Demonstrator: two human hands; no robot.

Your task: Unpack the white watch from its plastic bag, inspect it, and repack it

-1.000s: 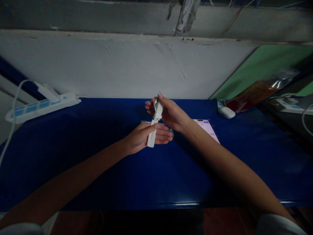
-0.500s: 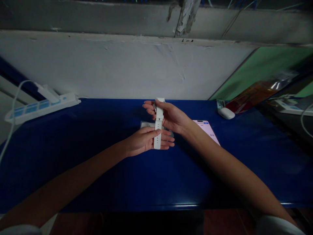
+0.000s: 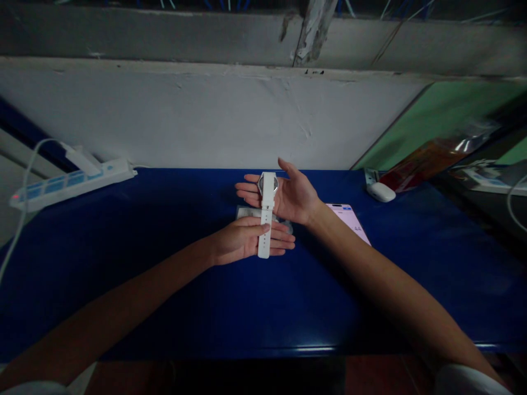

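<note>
A white wristwatch (image 3: 267, 192) is stretched between my hands above the table, its strap running toward me. My left hand (image 3: 242, 238) pinches the punched strap end, thumb on top and the other fingers extended behind it. Palm up, my right hand (image 3: 294, 195) lies under the watch case with fingers spread and thumb raised off the strap. The round case shows partly behind the strap, near the buckle. Beneath the hands sits a small pale, partly clear packet (image 3: 249, 212), mostly hidden.
On the blue table (image 3: 197, 312), a phone (image 3: 348, 222) with a lit screen lies right of my hands. Farther right are a white rounded case (image 3: 381, 191) and a tilted bottle of reddish-brown liquid (image 3: 428, 159). A power strip (image 3: 74, 184) with a plugged-in charger stands at the left.
My right hand has let go of the strap: its thumb has lifted and its fingers have opened flat under the watch. The watch sits slightly lower in view; my left hand keeps its pinch.
</note>
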